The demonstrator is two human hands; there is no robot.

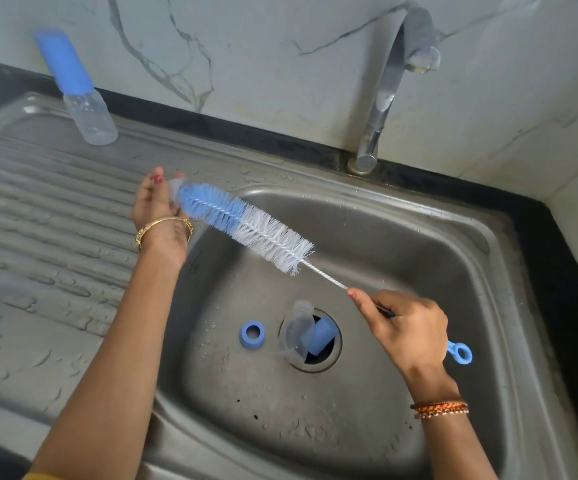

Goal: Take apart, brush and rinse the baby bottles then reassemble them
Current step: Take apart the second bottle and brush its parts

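My left hand (157, 209) holds a small clear piece (175, 186), likely a nipple, above the sink's left rim. The blue end of a blue-and-white bottle brush (246, 225) touches that piece. My right hand (407, 330) grips the brush's wire handle, and its blue ring end (460, 353) sticks out behind the hand. In the sink basin (402, 237) lie a blue screw ring (253, 336), a clear bottle body (298, 332) and a blue cap (320, 336), the last two over the drain. An assembled bottle with a blue cap (79, 95) stands at the back of the drainboard.
A steel tap (384, 98) rises behind the basin, its spout overhanging the right side. The ribbed drainboard (38, 216) on the left is wet with droplets. A marble wall runs behind, and a black counter edge (557, 271) borders the sink on the right.
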